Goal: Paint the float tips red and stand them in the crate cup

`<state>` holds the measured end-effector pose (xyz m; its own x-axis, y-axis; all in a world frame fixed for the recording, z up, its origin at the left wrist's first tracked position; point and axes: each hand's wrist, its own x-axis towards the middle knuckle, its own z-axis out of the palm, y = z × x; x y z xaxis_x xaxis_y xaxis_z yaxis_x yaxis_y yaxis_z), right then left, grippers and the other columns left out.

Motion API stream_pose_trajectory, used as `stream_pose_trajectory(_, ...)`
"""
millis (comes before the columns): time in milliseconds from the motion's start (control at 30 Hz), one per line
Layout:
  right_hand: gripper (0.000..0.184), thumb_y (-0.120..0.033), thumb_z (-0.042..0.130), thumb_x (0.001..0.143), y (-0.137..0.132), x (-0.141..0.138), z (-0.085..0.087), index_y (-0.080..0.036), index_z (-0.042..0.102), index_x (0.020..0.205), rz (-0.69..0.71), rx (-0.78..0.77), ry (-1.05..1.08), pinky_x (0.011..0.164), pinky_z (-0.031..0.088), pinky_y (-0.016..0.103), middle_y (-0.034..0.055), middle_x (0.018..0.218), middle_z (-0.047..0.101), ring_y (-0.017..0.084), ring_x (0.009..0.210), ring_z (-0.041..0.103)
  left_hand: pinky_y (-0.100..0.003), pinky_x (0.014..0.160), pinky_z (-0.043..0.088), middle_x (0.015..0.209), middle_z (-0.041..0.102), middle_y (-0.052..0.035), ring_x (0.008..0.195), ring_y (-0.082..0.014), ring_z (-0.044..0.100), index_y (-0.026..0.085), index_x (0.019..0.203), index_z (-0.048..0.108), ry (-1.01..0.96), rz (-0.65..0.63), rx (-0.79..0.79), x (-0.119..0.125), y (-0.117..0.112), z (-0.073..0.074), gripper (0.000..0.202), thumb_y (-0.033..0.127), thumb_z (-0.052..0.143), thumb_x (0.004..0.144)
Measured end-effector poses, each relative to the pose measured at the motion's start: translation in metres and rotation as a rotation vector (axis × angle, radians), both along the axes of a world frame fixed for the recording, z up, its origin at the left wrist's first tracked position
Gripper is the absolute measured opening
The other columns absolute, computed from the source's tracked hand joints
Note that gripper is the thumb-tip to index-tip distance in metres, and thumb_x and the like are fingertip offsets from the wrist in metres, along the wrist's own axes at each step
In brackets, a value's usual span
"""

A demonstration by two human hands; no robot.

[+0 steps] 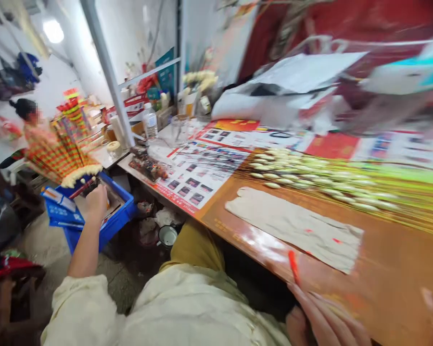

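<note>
My left hand (95, 201) reaches down to the left into a blue plastic crate (120, 218) on the floor; its fingers are hidden inside the crate, among papers and a red stick. My right hand (324, 317) rests at the near edge of the brown table (400, 283), fingers pressed together round a thin red stick (293, 266) that points up from them. Just beyond it lies a beige strip of paper (296, 226). Further back lies a row of yellow-green sticks with white tips (321, 178).
A striped red, green and yellow fan-shaped bundle (57, 149) stands over the crate. Printed sheets (198, 173), a clear glass (180, 129), a water bottle (150, 121) and white bags (292, 91) crowd the table's back. Another person (27, 111) sits far left. A tin cup (167, 235) stands under the table.
</note>
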<state>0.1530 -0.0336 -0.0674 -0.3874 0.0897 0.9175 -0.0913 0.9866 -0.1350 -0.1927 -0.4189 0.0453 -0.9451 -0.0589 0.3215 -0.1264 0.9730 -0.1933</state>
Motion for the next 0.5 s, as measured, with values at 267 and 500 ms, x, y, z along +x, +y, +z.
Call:
stream_pose_trajectory(267,0.061,-0.005,0.054,0.087,0.030,0.020,0.015,-0.021,0.047,0.145,-0.097,-0.134,0.002,0.080,0.061,0.039,0.0125,0.107,0.072,0.022,0.093,0.068,-0.030,0.055,0.035,0.080,0.073,-0.0085,0.067,-0.0237,0.066,0.024,0.089,0.067,0.374,-0.885,0.012,0.005,0.122,0.026,0.032,0.040,0.040,0.097)
stream_pose_trajectory(500,0.050,-0.004,0.052,0.089,0.059,0.041,0.010,-0.022,0.056,0.135,-0.254,-0.347,0.109,0.087,0.060,0.037,0.0101,0.110,0.071,0.019,0.101,0.068,-0.033,0.077,0.049,0.097,0.076,-0.0051,0.087,-0.0228,0.070,0.027,0.098,0.070,0.132,-1.474,0.192,0.018,0.303,0.034,0.028,0.038,0.045,0.096)
